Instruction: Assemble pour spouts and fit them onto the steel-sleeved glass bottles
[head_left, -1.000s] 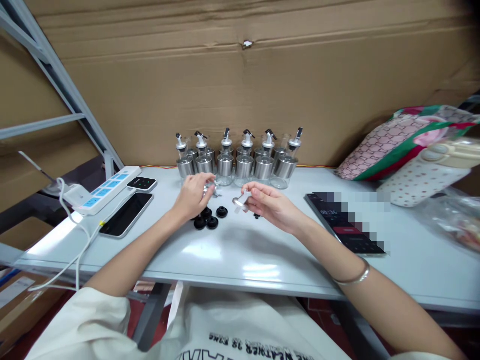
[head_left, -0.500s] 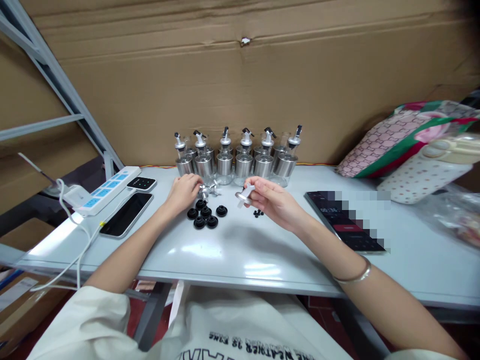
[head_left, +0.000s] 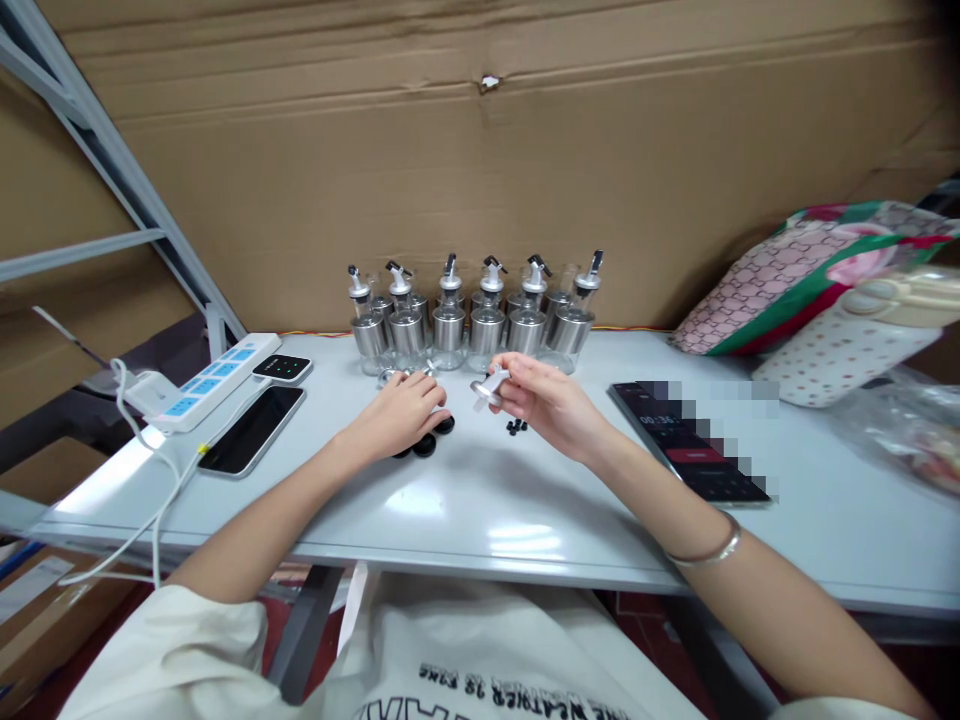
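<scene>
My right hand (head_left: 540,395) pinches a silver pourer top (head_left: 491,386), a flared cap with a small spout, above the table. My left hand (head_left: 405,410) hovers palm down over the black rubber stoppers (head_left: 425,445), its fingers loosely bent and partly apart. Its thumb lies by the rightmost stopper (head_left: 445,424); whether it touches is unclear. The hand hides several other stoppers. Behind its knuckles, loose silver pourer parts (head_left: 388,378) show in part. Below my right hand lies a cluster of tiny black pieces (head_left: 517,427).
Glass bottles with steel sleeves (head_left: 448,328) stand in rows at the back, the front ones topped with pourers. A power strip (head_left: 217,380) and a phone (head_left: 253,430) lie left. Another phone (head_left: 682,450), a dotted bottle (head_left: 840,345) and a patterned bag (head_left: 757,280) are right.
My left hand has moved right and toward me, from the silver parts to over the black stoppers. My right hand stays in place with the pourer top.
</scene>
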